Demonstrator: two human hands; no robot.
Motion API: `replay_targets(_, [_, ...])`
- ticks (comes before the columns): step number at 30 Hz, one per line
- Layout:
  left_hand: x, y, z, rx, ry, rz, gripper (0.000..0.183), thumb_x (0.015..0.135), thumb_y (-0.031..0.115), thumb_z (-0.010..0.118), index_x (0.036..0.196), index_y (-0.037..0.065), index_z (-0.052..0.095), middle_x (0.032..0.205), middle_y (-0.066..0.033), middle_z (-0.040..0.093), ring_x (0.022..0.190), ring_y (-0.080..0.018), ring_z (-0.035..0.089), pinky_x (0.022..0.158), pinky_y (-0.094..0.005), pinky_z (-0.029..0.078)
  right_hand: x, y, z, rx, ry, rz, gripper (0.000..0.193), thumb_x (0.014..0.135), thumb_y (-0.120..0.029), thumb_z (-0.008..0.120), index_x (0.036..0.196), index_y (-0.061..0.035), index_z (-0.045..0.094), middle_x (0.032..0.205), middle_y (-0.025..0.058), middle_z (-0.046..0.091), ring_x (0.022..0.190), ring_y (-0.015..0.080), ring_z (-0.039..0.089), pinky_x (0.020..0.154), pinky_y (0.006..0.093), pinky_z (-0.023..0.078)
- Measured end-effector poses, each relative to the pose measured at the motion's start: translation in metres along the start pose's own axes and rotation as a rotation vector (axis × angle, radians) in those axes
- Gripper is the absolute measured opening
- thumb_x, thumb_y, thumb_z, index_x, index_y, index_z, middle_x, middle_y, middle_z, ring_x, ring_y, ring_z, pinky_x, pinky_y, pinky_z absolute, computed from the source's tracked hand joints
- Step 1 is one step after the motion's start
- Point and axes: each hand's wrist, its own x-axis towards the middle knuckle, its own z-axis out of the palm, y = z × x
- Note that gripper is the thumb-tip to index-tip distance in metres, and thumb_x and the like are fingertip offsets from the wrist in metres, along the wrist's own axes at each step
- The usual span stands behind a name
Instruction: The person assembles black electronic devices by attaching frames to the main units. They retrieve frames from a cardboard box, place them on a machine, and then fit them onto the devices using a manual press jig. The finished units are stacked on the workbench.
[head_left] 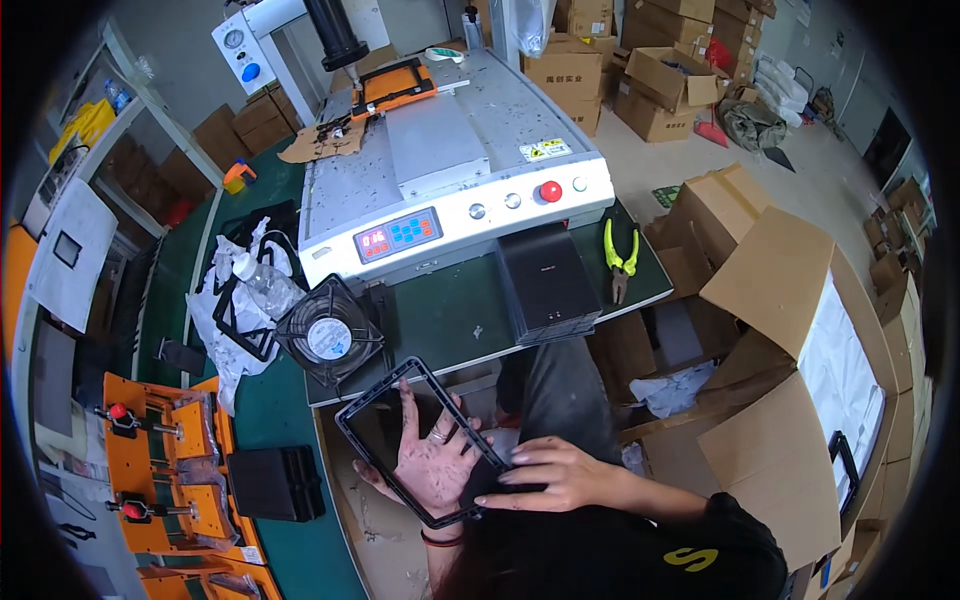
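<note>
A thin black rectangular frame [376, 389] is tilted in front of me below the bench edge. My left hand [432, 470] is behind it, palm up, with fingers spread and showing through the opening; a ring and dark smudges are on it. At the frame's right end, the fingers of my right hand [548, 476] close on its corner. The right thumb is hidden. Nearest on the bench are a black cooling fan [330, 335] and a stack of flat black panels [545, 280].
Behind the panels stands a grey press machine [480, 130] with an orange fixture [393, 87] on its bed. Yellow-handled pliers [620, 262] lie at right. Orange clamp jigs [165, 470] and black cases [275, 483] sit at left. Open cardboard boxes [770, 460] crowd my right side.
</note>
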Motion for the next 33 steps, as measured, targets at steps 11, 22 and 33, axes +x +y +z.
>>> replay_targets(11, [0.064,-0.008,0.027,0.576,-0.041,0.005,0.111,0.071,0.07,0.061,0.15,0.025,-0.003,0.145,-0.0388,0.01,0.135,-0.0471,0.024,0.11,-0.0578,0.018,0.005,0.013,0.014,0.298,0.073,0.337,0.045,0.077,-0.011,0.072,0.121,-0.0066,0.061,0.078,0.0051,0.051,0.07,0.0174,0.053,0.066,0.0286,0.048])
replay_targets(22, [0.092,-0.02,0.028,0.878,-0.161,-0.086,0.123,0.065,0.081,0.056,0.149,0.019,-0.008,0.143,-0.0376,0.018,0.134,-0.0467,0.026,0.11,-0.0515,0.019,0.005,0.017,0.01,0.426,0.256,0.611,0.035,0.075,0.001,0.071,0.11,-0.0013,0.066,0.083,0.0104,0.065,0.067,0.017,0.061,0.062,0.0268,0.05])
replay_targets(33, [0.117,-0.014,0.019,0.989,-0.1,-0.239,0.084,0.088,0.066,0.036,0.149,0.018,0.005,0.145,-0.0298,0.025,0.135,-0.0401,0.027,0.113,-0.0486,0.02,0.006,0.027,0.008,0.42,0.306,0.648,0.026,0.078,0.003,0.067,0.104,-0.0006,0.068,0.087,0.0121,0.068,0.074,0.0195,0.065,0.066,0.0267,0.051])
